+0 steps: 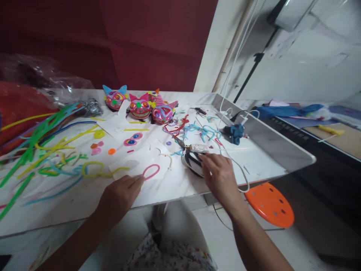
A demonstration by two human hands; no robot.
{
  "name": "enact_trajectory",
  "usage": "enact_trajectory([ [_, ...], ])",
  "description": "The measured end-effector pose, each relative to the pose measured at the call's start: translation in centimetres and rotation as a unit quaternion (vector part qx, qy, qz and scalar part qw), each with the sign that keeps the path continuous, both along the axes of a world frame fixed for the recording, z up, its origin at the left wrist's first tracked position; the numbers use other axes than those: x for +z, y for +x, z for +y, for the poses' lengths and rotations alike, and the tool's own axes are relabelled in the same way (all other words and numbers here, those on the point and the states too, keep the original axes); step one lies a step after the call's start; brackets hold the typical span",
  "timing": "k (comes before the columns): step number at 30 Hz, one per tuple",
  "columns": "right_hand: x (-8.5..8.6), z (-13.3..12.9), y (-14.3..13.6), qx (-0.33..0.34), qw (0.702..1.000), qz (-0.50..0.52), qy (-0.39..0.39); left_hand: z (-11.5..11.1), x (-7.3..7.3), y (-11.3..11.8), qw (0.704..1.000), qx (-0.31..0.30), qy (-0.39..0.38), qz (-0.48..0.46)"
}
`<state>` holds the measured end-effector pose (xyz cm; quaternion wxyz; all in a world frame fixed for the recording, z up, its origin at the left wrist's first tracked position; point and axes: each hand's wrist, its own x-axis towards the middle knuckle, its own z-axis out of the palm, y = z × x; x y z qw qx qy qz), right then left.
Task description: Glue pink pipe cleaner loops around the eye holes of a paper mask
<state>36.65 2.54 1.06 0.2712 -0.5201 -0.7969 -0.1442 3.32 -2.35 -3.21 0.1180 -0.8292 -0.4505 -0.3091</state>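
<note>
My left hand (124, 192) is closed in a pinch on one end of a pink pipe cleaner (152, 171), whose other part forms a loop over a white paper sheet (115, 160). Near the front edge of the white table (166, 190), my right hand (219, 171) has its fingers bent at black-handled scissors (193, 165); whether it grips them is unclear. Just beyond those fingers lies a tool with a pale body (197, 148). Pink and blue eye-like discs (131, 142) rest behind the paper.
Colourful cat-like heads (140, 107) stand at the back. Green and yellow pipe cleaners (36, 146) spread over the left side. Blue scraps (204, 131), a dark blue device (235, 133) and a white cable (239, 167) lie right. An orange stool (270, 205) is below.
</note>
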Motion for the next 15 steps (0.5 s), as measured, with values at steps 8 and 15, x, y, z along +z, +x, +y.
enact_trajectory([
  [8, 1.0, 3.5, 4.2, -0.174, 0.96, -0.02, -0.218, -0.2, 0.3, 0.2, 0.999, -0.024, 0.019, 0.031],
  [15, 0.0, 4.7, 5.2, -0.198, 0.943, 0.03, -0.266, -1.2, 0.3, 0.8, 0.997, 0.003, -0.03, 0.07],
])
